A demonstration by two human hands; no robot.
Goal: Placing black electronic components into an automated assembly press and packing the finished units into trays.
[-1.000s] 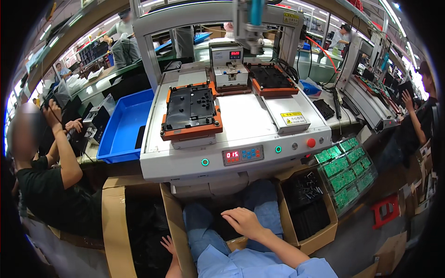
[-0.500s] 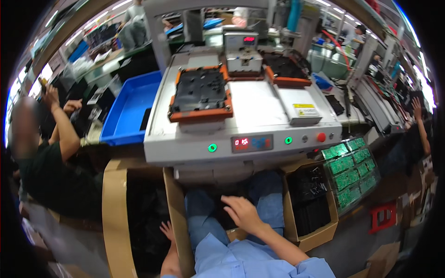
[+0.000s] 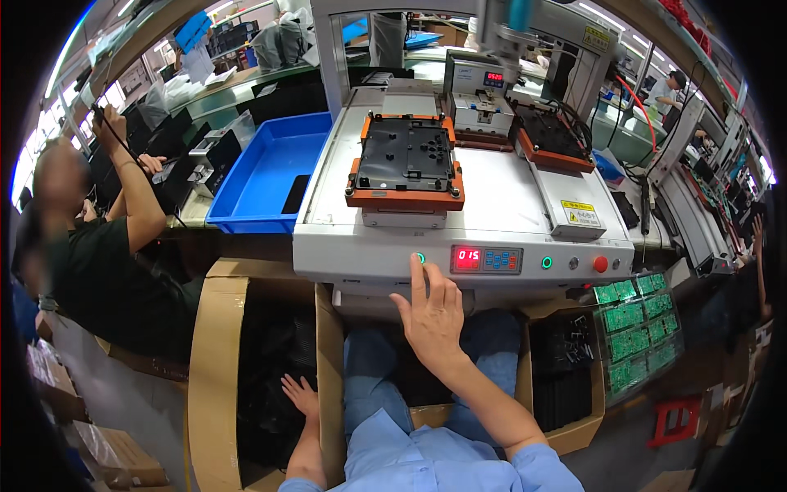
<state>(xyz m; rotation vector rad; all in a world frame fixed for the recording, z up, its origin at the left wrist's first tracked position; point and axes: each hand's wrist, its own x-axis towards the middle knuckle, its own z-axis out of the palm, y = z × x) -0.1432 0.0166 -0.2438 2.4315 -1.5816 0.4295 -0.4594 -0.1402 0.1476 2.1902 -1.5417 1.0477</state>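
Observation:
My right hand (image 3: 433,321) reaches forward over my lap, its index finger stretched to the left green-lit button (image 3: 420,258) on the front of a white machine (image 3: 352,256). The fingertip covers part of that button; whether it is pressed in, I cannot tell. The hand holds nothing. Down to the left, my left hand (image 3: 302,395) rests with fingers spread on dark, film-like material (image 3: 270,373) inside a cardboard box (image 3: 215,369). On the machine, an orange fixture (image 3: 402,199) carries a flat black plastic panel (image 3: 405,156) with small raised details.
A second orange fixture (image 3: 556,156) stands at the right, near a red button (image 3: 600,264). Left of the machine is a blue tray (image 3: 246,215) with a dark flat piece. Right are a box of black parts (image 3: 566,439) and green circuit boards (image 3: 635,332). A co-worker (image 3: 115,262) sits left.
My right hand has moved forward from above my lap to the green button. My left hand stays in the box. The whole view has shifted, with the machine now further right.

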